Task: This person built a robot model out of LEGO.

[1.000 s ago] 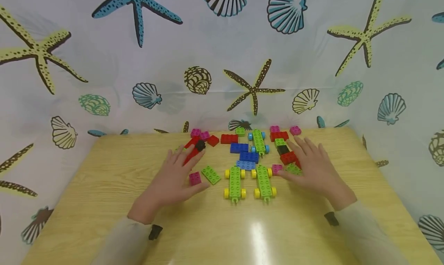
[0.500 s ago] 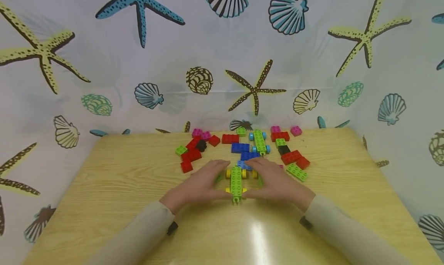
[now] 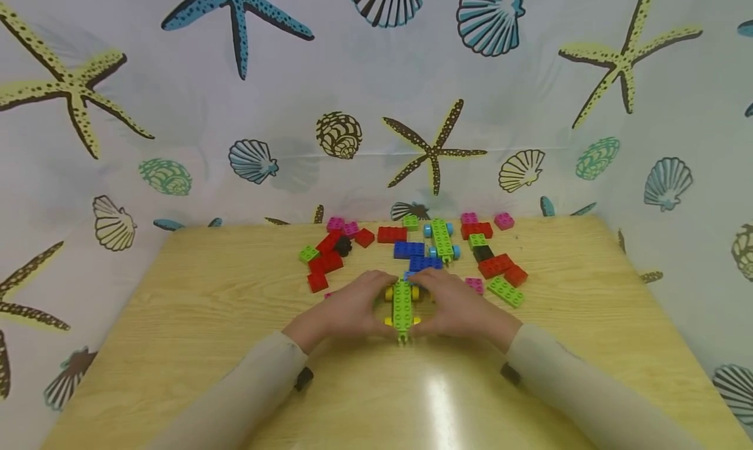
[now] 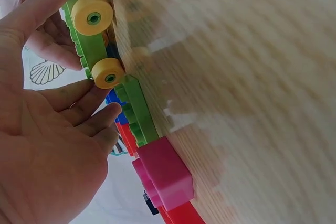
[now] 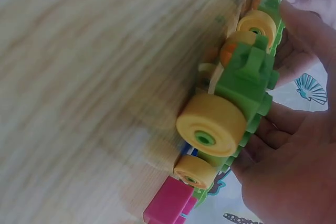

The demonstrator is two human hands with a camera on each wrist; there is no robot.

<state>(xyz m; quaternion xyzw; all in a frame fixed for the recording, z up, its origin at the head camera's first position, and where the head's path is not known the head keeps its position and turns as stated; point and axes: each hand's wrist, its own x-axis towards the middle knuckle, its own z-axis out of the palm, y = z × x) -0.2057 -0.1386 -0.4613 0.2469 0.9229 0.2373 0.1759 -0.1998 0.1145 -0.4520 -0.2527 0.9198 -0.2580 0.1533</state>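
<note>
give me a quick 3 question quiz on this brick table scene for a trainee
1. True or false: both hands are at the green wheeled base with yellow wheels.
2. Which colour are the wheels of the far green base? A red, B blue, C black.
3. Fill in: the black brick lies on the person's ____ side of the pile.

Key: 1 true: left hand and right hand flank it. 2 B. 3 left.

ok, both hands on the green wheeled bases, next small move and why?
Probably lift the left hand and right hand apart slightly: they cup the green yellow-wheeled base from both sides, and the right hand covers a second one, so alignment can't be checked.
</note>
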